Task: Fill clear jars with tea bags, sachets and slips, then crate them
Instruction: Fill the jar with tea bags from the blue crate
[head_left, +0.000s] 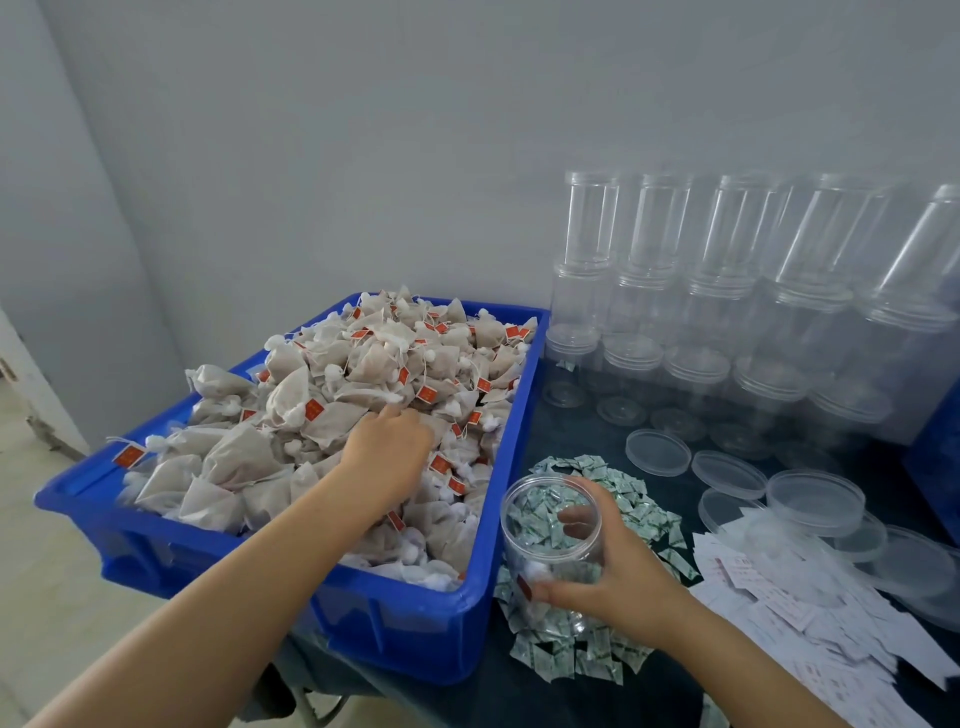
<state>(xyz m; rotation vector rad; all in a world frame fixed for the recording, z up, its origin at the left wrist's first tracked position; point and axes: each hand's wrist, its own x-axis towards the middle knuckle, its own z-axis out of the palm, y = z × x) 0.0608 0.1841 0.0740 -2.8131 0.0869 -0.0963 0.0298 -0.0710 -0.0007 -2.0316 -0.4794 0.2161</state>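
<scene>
A blue crate (511, 447) is heaped with grey tea bags (363, 374) that carry red tags. My left hand (387, 457) lies palm down on the heap, fingers dug among the bags; whether it grips one is hidden. My right hand (618, 564) holds a clear open jar (553, 530) just right of the crate, above a pile of green-and-white sachets (631, 501). One tea bag sits at the jar's bottom. White paper slips (810, 613) are spread at the right.
Stacked empty clear jars (727, 291) stand against the wall at the back right. Several clear lids (727, 475) lie on the dark tabletop (571, 431) in front of them. A second blue crate edge (940, 452) shows at the far right.
</scene>
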